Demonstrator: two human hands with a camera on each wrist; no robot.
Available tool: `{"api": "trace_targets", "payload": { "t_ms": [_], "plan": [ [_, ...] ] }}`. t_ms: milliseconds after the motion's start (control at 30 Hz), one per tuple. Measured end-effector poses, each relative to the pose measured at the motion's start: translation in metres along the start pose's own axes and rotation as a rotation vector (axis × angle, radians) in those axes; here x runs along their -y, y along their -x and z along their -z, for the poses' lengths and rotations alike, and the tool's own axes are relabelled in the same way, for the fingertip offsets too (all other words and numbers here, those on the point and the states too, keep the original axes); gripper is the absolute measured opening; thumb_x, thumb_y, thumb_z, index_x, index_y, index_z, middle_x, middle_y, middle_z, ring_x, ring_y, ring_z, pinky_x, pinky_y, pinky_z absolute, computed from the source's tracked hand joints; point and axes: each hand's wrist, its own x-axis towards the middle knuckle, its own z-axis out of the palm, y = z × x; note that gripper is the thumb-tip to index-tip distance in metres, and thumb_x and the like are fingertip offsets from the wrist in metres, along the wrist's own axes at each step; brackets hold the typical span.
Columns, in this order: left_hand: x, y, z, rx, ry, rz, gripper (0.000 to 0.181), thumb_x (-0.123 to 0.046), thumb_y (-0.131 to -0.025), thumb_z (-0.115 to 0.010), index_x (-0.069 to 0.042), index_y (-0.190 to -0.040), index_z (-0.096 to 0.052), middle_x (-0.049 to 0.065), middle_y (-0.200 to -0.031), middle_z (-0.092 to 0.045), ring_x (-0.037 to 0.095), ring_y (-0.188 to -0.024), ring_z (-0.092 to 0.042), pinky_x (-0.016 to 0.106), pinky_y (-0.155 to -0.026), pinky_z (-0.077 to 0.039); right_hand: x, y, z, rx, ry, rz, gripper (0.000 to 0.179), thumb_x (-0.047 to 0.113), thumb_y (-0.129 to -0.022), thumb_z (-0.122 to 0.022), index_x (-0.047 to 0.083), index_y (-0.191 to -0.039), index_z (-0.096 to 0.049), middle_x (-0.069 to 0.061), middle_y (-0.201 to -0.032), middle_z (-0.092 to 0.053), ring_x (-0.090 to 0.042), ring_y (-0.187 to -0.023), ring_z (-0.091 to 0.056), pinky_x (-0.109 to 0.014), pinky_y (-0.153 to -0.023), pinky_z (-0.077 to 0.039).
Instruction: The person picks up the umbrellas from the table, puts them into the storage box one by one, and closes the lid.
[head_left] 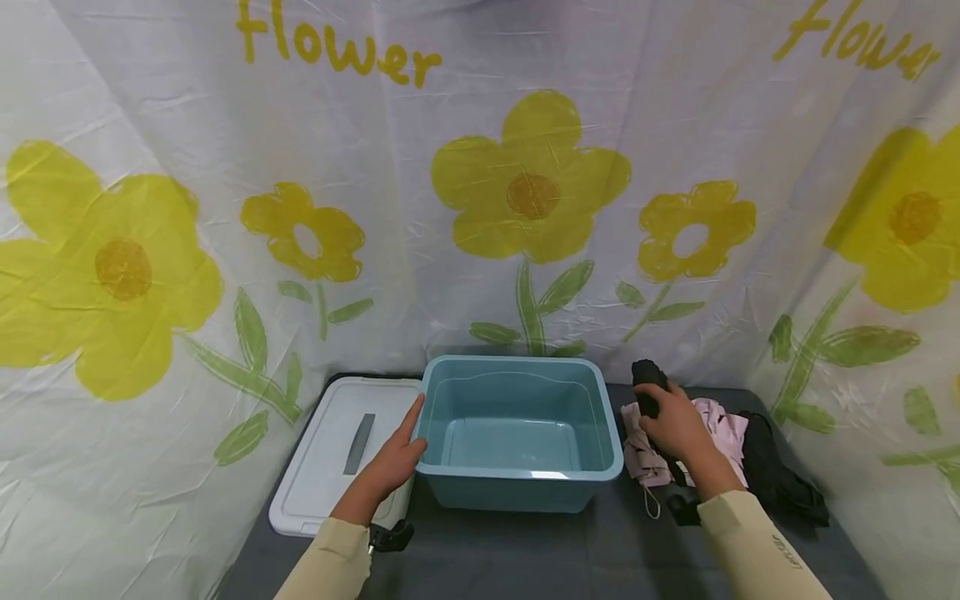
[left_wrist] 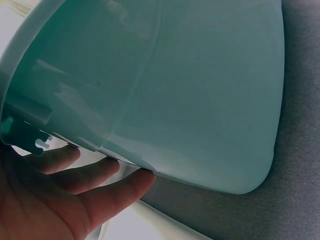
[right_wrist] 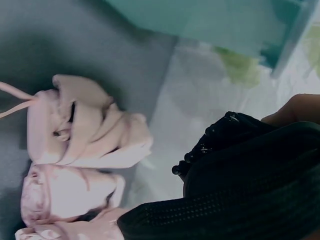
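Note:
A light-blue plastic bin point(head_left: 517, 493) stands at the middle of the table. At its left side my left hand point(head_left: 393, 460) touches the rim, fingers extended; up close in the left wrist view, the fingertips point(left_wrist: 142, 180) lie against the bin's outer wall point(left_wrist: 210, 100). Over on the right, my right hand point(head_left: 675, 423) grips a black folded umbrella point(head_left: 649, 377), held upright above some pink bundles. Dark rib tips show at the end of this umbrella point(right_wrist: 225, 132) in the right wrist view. The pink rolled bundles point(right_wrist: 95, 135) look like folded umbrellas, one with a cord.
To the left of the bin lies a white lid point(head_left: 322, 454) with a grey handle. A black bundle point(head_left: 780, 475) lies at the far right beside the pink ones. Behind the dark table point(head_left: 525, 558) hangs a flower-printed curtain point(head_left: 405, 275).

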Motion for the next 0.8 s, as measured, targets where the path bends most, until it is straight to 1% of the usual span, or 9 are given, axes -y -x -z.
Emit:
{"api": "trace_targets", "payload": {
  "t_ms": [133,367,533,700,800],
  "plan": [
    [-0.002,0.000,0.001,0.000,-0.001,0.004,0.075,-0.009,-0.094,-0.037,-0.029,-0.157,-0.002,0.007,-0.164,-0.008,0.036,-0.147,-0.020,0.062,-0.108,-0.026,0.011,-0.001,0.006,-0.014,-0.007,0.013,0.051,0.011,-0.084,-0.059,0.009,-0.135,-0.054,-0.042,-0.142,-0.032,-0.061,-0.117,-0.045,-0.066,-0.081,-0.045],
    [-0.003,0.001,0.001,0.000,0.006,0.006,0.076,-0.010,-0.093,-0.037,-0.032,-0.157,-0.001,0.007,-0.164,-0.008,0.036,-0.147,-0.019,0.062,-0.108,-0.026,0.032,-0.001,0.016,-0.012,-0.015,0.016,0.052,0.014,-0.085,-0.057,0.012,-0.136,-0.053,-0.040,-0.148,-0.025,-0.061,-0.127,-0.035,-0.069,-0.087,-0.040],
    [-0.001,-0.001,0.001,0.003,0.009,0.011,0.076,-0.010,-0.094,-0.037,-0.032,-0.157,-0.001,0.007,-0.164,-0.007,0.036,-0.147,-0.019,0.063,-0.108,-0.026,0.045,0.000,0.023,-0.006,-0.030,0.031,0.052,0.015,-0.086,-0.058,0.013,-0.137,-0.052,-0.038,-0.149,-0.025,-0.061,-0.127,-0.035,-0.070,-0.089,-0.039],
    [-0.003,0.000,0.001,0.000,0.014,0.012,0.075,-0.010,-0.094,-0.037,-0.029,-0.157,-0.001,0.007,-0.164,-0.007,0.037,-0.146,-0.020,0.063,-0.107,-0.027,0.060,0.001,0.026,-0.006,-0.034,0.073,0.050,0.014,-0.087,-0.057,0.013,-0.136,-0.053,-0.038,-0.148,-0.026,-0.063,-0.127,-0.034,-0.073,-0.090,-0.036],
    [-0.003,0.000,0.001,-0.001,0.009,0.015,0.075,-0.010,-0.094,-0.037,-0.029,-0.157,-0.001,0.007,-0.164,-0.007,0.037,-0.146,-0.019,0.063,-0.108,-0.026,0.069,0.001,0.026,-0.012,-0.028,0.111,0.049,0.013,-0.087,-0.058,0.013,-0.136,-0.053,-0.038,-0.148,-0.028,-0.061,-0.127,-0.035,-0.072,-0.091,-0.037]
  ]
}}
